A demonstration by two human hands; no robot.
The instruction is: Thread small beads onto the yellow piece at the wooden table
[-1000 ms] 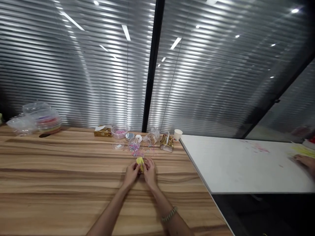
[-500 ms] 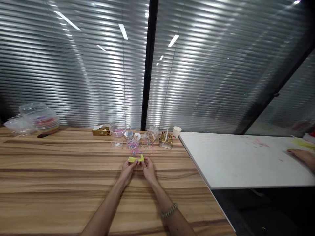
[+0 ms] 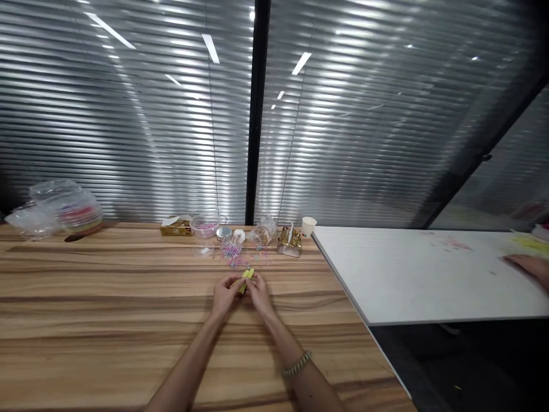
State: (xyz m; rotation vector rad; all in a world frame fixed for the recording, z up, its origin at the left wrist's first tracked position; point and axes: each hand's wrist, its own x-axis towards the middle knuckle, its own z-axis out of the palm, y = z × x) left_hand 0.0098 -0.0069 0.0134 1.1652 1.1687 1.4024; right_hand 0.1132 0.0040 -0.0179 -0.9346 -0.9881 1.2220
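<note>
A small yellow piece (image 3: 248, 274), bent or folded, is pinched between both hands just above the wooden table; its material is too small to tell. My left hand (image 3: 225, 294) is closed on its left side, thumb and fingertips pressed together. From the right, my right hand (image 3: 259, 293) grips the same piece, fingertips almost touching the left ones. Part of it hangs below the thumbs. Beyond the hands, tiny pink and blue bits (image 3: 238, 264) lie scattered around a clear tub (image 3: 231, 250) of similar pieces.
Along the back stand a gold box (image 3: 176, 229), a clear bowl (image 3: 206, 229) with pink bits, a gold packet (image 3: 290, 242) and a paper cup (image 3: 308, 226). Clear containers (image 3: 79, 214) sit far left. Another person's hand (image 3: 527, 265) rests over the white table (image 3: 412, 286).
The yellow piece was stretched sideways between the hands; now it is folded into a compact, more upright shape. My left hand has turned slightly inward, and the fingertips are closer together.
</note>
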